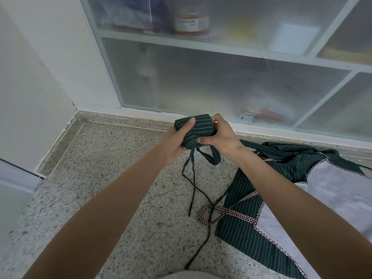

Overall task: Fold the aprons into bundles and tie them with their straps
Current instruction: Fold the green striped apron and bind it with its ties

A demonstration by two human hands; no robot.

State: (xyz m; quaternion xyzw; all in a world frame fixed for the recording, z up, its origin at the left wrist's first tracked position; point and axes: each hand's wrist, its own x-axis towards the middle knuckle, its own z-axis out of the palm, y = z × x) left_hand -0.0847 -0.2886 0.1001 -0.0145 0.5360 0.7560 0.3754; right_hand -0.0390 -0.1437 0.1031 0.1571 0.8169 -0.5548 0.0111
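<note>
We find the bundle (193, 129) held above the counter (112, 178) near its back edge, left hand (177, 142) gripping it from below and right hand (218, 135) pinching its end, likely to keep the folds tight while the straps (193, 178) dangle untied. More aprons (281, 178) lie at the right edge.

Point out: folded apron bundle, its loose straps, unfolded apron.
folded apron bundle (198, 128), head view, striped top face.
loose straps (192, 186), head view, hanging thin strap.
unfolded apron (241, 216), head view, dark striped panel.
</note>
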